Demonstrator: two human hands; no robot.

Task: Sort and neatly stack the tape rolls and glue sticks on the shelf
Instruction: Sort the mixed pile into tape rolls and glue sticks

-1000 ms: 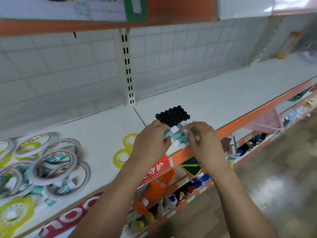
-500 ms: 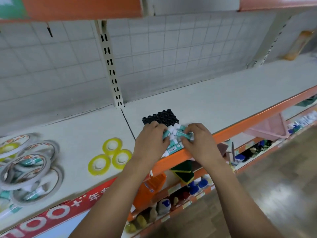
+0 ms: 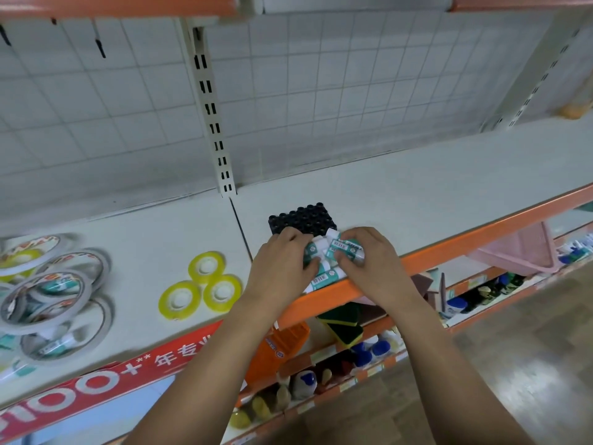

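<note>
Shelf (image 3: pixel 417 200): glue sticks (image 3: pixel 328 249) between left hand (image 3: pixel 282 261), right hand (image 3: pixel 372 259)

Two bare forearms (image 3: pixel 208 364), uncovered down to the picture's lower edge, bare left hand (image 3: pixel 282 261), bare right hand (image 3: pixel 369 261)

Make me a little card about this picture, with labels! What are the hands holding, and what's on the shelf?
left hand: fingers curled on the glue sticks from the left
right hand: pinching the top glue stick
glue sticks: white and teal, lying piled at the shelf's front edge
black block: knobbly, just behind the glue sticks
yellow tape rolls: three, flat, touching, left of the hands
white tape rolls: messy heap at far left, with glue sticks mixed in
shelf: white, with an orange front edge
</note>
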